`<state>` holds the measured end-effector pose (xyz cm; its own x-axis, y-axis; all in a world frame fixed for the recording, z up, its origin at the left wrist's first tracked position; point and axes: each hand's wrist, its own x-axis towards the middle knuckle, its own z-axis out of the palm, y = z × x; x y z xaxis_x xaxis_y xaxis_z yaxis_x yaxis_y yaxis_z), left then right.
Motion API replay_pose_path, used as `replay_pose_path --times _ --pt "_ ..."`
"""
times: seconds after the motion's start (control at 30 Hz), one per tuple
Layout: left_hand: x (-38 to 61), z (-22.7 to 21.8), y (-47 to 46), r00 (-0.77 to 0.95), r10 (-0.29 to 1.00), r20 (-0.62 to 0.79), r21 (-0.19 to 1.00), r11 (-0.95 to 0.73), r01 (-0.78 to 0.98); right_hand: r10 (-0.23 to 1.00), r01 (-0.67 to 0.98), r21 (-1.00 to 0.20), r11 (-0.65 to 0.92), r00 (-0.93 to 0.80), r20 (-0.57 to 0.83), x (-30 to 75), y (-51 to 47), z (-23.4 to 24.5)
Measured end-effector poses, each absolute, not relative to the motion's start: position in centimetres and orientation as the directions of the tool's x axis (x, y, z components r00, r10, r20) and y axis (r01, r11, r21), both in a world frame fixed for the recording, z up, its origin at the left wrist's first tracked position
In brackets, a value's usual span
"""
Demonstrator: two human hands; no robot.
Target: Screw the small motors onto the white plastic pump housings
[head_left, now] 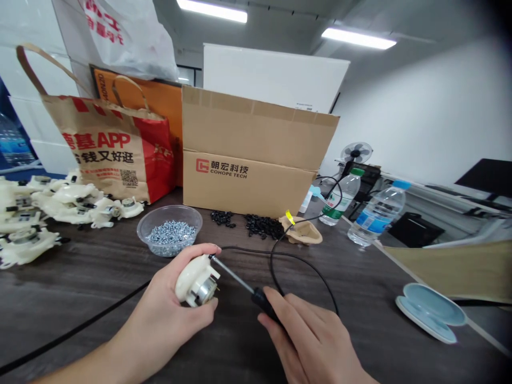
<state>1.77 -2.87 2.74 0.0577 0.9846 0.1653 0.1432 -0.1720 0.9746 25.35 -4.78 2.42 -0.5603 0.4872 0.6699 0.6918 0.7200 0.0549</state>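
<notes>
Left hand (164,306), fingers clamped round cream plastic motor housing (190,281); right hand (314,338), fingers together on corded screwdriver (262,301), shaft tip touching housing; bowl of screws (170,232) at 11 o'clock.

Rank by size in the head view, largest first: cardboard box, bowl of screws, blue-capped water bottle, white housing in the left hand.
Cardboard box; bowl of screws and blue-capped water bottle, too alike to rank; white housing, smallest, though camera nearness clouds that.

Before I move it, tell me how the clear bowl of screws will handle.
The clear plastic bowl probably feels heavy for its size, holding loose metal screws. Its thin wall may flex, and the screws could spill if tipped.
</notes>
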Motion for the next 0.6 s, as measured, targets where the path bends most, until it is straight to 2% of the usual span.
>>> replay_pose_path --times 0.03,0.07,0.13,0.2,0.23,0.27,0.3,0.33,0.4,0.47,0.5,0.57,0.6 --pt "1.8 2.6 -2.9 0.058 0.981 0.187 0.969 -0.194 0.155 0.505 0.682 0.000 0.732 -0.541 0.672 25.3 -4.9 2.5" --pt "1.8 2.5 -2.9 0.057 0.977 0.207 0.963 -0.213 0.164 0.552 0.665 -0.111 0.739 -0.502 0.666 25.2 -5.0 2.6" --pt "1.8 2.2 -2.8 0.054 0.969 0.243 0.951 -0.249 0.182 0.743 0.587 -0.478 0.653 -0.376 0.554 24.9 -4.9 2.6" --pt "1.8 2.0 -2.6 0.049 0.955 0.294 0.930 -0.298 0.217 0.928 0.398 -0.850 0.346 -0.281 0.247 24.6 -4.6 2.7" --pt "1.7 1.9 -2.5 0.051 0.941 0.333 0.910 -0.335 0.245 0.958 0.292 -0.945 0.146 -0.279 0.062 24.6 -4.3 2.7" --pt "1.6 1.9 -2.4 0.057 0.923 0.380 0.881 -0.380 0.280 0.951 0.216 -0.976 -0.027 -0.297 -0.092 24.6 -4.0 2.8" --pt "1.5 1.9 -2.2 0.068 0.907 0.417 0.855 -0.416 0.310 0.930 0.190 -0.973 -0.130 -0.317 -0.186 24.7 -3.6 2.8" --pt "1.5 2.0 -2.1 0.080 0.899 0.430 0.842 -0.432 0.325 0.927 0.222 -0.965 -0.137 -0.315 -0.204 24.8 -3.3 2.9" --pt "1.4 2.3 -2.0 0.081 0.912 0.402 0.863 -0.407 0.299 0.963 0.426 -0.902 0.069 -0.265 -0.052 25.2 -2.8 2.9" --pt "1.4 2.9 -2.1 0.045 0.943 0.331 0.915 -0.332 0.229 0.945 0.665 -0.673 0.323 -0.261 0.196 25.5 -2.4 2.7" --pt "1.5 3.1 -2.1 0.023 0.954 0.298 0.934 -0.297 0.201 0.920 0.754 -0.531 0.387 -0.279 0.274 25.6 -2.3 2.5" --pt "1.6 3.4 -2.3 -0.007 0.966 0.259 0.950 -0.253 0.180 0.893 0.861 -0.305 0.407 -0.304 0.333 25.7 -2.3 2.1" --pt "1.7 3.5 -2.3 -0.014 0.970 0.242 0.955 -0.236 0.180 0.885 0.887 -0.231 0.400 -0.309 0.348 25.7 -2.4 2.0"
